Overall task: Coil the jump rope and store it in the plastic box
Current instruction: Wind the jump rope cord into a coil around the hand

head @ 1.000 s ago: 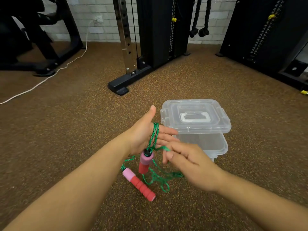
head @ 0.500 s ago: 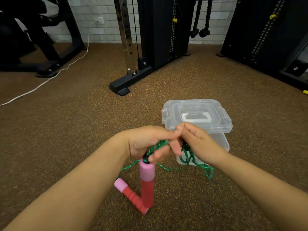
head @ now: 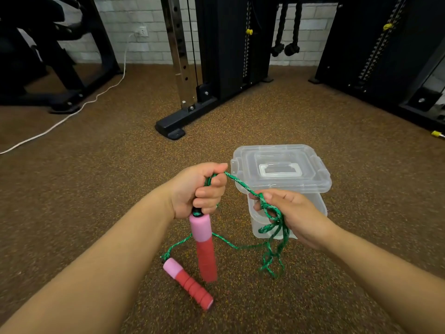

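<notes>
The left hand is a tight fist around green rope, and one pink and red handle hangs down from its grip. The other handle lies on the brown floor, near and a bit left. Rope runs right to the right hand, whose fingers pinch loose loops. This hand hides part of the clear plastic box. The lid sits askew on top.
</notes>
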